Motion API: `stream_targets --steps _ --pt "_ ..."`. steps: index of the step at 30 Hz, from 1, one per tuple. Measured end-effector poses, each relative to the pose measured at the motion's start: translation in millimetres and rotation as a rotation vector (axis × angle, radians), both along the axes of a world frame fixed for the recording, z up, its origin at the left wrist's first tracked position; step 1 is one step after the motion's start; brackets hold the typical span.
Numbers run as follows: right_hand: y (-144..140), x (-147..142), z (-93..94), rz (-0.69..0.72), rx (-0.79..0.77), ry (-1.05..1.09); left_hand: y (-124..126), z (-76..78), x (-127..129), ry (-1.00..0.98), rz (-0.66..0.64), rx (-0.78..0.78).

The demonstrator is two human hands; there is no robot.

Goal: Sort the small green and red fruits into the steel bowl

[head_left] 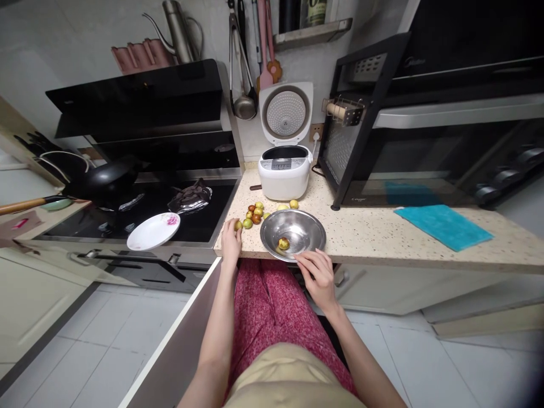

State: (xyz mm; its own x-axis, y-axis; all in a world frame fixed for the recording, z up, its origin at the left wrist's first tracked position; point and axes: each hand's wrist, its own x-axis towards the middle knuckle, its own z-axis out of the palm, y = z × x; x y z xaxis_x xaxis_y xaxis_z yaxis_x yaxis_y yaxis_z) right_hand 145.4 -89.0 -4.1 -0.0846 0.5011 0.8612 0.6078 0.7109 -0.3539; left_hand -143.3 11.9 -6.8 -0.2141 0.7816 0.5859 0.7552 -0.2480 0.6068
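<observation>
The right hand pinches the near rim of a steel bowl at the front edge of the tabletop; pressing there might tip it, spilling the mottled jujube inside. The left hand's curled fingers touch a yellow-green jujube; whether gripped, I cannot tell. Beyond, clustered jujubes could roll if nudged, before an open rice cooker.

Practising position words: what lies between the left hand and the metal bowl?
In the head view, small green and reddish fruits cluster between the left hand and bowl.
</observation>
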Motion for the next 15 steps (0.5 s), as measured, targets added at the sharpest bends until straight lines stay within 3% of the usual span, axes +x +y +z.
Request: stream_targets --steps 7,11,15 --pt "0.3 -2.5 2.2 -0.021 0.027 -0.007 -18.4 9.8 8.9 -0.158 -0.030 0.061" --pt "1.0 -2.2 2.1 -0.021 0.028 -0.013 -43.1 25.5 29.3 -0.266 -0.121 0.128" --pt "0.4 -2.7 1.2 -0.027 0.015 -0.003 -66.7 45.5 56.0 -0.212 -0.279 0.089"
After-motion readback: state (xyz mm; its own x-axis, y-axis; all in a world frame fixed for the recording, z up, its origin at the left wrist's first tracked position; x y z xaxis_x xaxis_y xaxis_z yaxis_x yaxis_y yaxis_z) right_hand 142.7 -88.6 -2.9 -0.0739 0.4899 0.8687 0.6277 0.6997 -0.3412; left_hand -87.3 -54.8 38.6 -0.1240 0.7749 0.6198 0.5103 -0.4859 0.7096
